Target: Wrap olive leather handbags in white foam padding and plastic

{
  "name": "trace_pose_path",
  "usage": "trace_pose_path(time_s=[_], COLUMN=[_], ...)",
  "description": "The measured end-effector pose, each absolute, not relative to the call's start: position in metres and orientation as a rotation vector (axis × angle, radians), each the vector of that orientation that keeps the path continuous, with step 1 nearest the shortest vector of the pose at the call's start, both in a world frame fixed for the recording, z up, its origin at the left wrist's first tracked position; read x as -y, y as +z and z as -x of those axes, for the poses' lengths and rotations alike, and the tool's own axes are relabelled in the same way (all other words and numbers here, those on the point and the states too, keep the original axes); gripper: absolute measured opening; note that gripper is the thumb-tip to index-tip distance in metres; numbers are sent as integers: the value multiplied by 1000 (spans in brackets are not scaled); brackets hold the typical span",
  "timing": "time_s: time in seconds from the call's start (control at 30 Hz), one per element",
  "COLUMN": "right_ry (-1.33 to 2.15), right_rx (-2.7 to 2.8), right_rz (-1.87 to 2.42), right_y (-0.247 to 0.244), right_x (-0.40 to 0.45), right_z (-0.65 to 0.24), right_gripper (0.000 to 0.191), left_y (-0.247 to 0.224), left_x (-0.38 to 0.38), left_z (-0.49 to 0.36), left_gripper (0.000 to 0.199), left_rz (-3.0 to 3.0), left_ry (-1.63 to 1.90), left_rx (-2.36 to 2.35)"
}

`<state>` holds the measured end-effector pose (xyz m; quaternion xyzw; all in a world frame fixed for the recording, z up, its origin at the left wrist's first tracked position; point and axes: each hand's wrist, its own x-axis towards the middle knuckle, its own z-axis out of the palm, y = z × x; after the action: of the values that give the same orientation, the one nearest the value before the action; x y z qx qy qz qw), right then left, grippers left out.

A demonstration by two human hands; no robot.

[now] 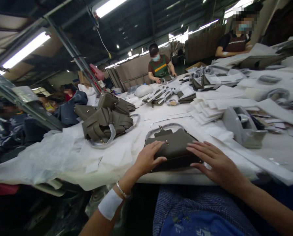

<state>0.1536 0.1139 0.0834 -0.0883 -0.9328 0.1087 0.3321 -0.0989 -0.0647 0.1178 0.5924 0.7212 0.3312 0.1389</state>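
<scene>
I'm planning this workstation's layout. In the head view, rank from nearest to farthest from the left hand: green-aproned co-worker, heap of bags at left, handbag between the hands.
From the left hand:
1. Handbag: touching, extending to its right.
2. Heap of bags: ahead and left.
3. Green-aproned co-worker: well ahead, far beyond the heap.

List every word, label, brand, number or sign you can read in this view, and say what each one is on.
None can be read clearly.
Blue garment at the wearer's lap: pale lettering, too blurred to read.
Green apron with a yellow-orange stripe, farther back: marks below the stripe, too small to read.
Dark handbag between the hands: no legible lettering.
</scene>
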Motion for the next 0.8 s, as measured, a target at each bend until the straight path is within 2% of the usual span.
trace_pose_path(time_s=[0.07, 0.17, 0.3, 0.43, 0.53, 0.67, 0.77, 0.8], right_ry=[216, 161, 107, 58, 107, 190, 248, 278], right_rx=[2583, 2682, 2706, 2698, 2708, 2755, 2805, 2817], right_rz=[60, -17, -33, -26, -47, -58, -39, -48], right_y=[84, 79, 69, 45, 25, 27, 54, 66], right_x=[-122, -137, -146, -144, -139, -133, -134, -133], right_z=[-132, -113, -109, -116, -126, -134, -111, -94], right_gripper=[58, 65, 65, 62, 67, 56, 35, 33], left_y=[112, 101, 87, 62, 41, 30, 27, 26], left_x=[65, 65, 67, 72, 80, 90, 89, 88], left_z=[88, 84, 89, 83, 74, 62, 57, 56], left_gripper=[78, 88, 80, 55, 54, 59, 58, 58], left_rz=[-1930, -2062, -2121, -2152, -2147, -2121, -2083, -2073], left_ry=[655, 487, 466, 390, 397, 457, 499, 514], left_rx=[-2137, -2252, -2306, -2367, -2379, -2370, -2403, -2416])
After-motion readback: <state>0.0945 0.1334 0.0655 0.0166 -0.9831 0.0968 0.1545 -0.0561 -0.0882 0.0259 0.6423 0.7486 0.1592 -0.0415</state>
